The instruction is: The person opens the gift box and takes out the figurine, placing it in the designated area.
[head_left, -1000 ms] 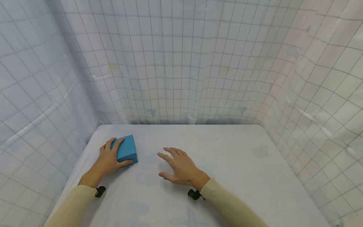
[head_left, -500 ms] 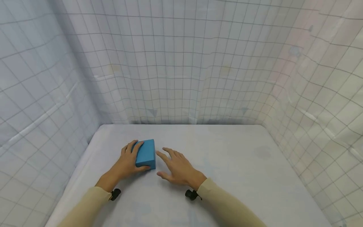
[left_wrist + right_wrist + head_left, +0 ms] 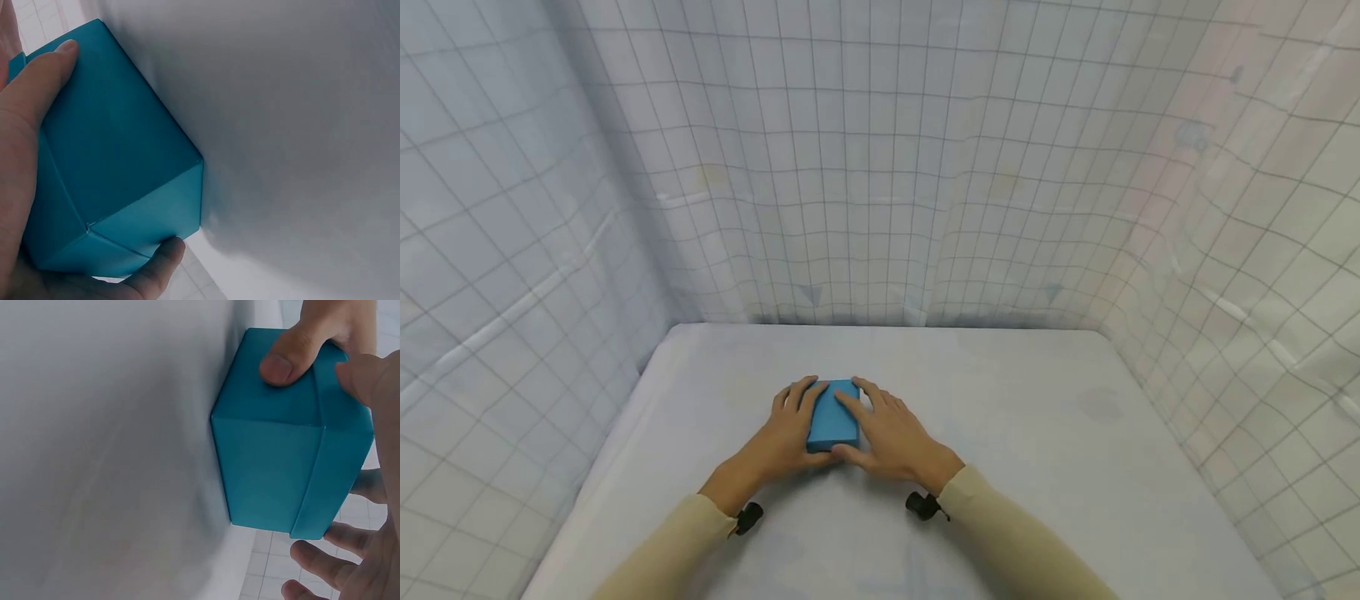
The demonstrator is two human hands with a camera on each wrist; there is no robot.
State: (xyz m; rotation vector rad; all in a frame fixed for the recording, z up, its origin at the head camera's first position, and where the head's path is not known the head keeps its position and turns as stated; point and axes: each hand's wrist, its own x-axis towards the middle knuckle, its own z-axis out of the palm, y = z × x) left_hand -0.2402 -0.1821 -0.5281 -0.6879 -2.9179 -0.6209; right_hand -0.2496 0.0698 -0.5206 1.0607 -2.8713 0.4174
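Note:
Between both hands on the white table stands a blue lidded box (image 3: 833, 420). My left hand (image 3: 775, 444) grips it from the left, thumb on its near side and fingers over the far part. In the left wrist view the thumb presses one face of the box (image 3: 119, 131) and a fingertip reaches another. My right hand (image 3: 901, 442) is at its right side with fingers spread, index finger over the top, thumb at the near corner. The right wrist view shows that thumb by the lid of the box (image 3: 265, 469); whether the other fingers touch is unclear.
White cloth covers the table (image 3: 1015, 417). Behind it hangs a white curtain with a grid pattern (image 3: 880, 183), with more gridded cloth along the left and right sides. Each wrist carries a small black device.
My left hand has moved the box rightward from the table's left side to the right hand. The right hand has stayed nearly in place, its fingers now at the box.

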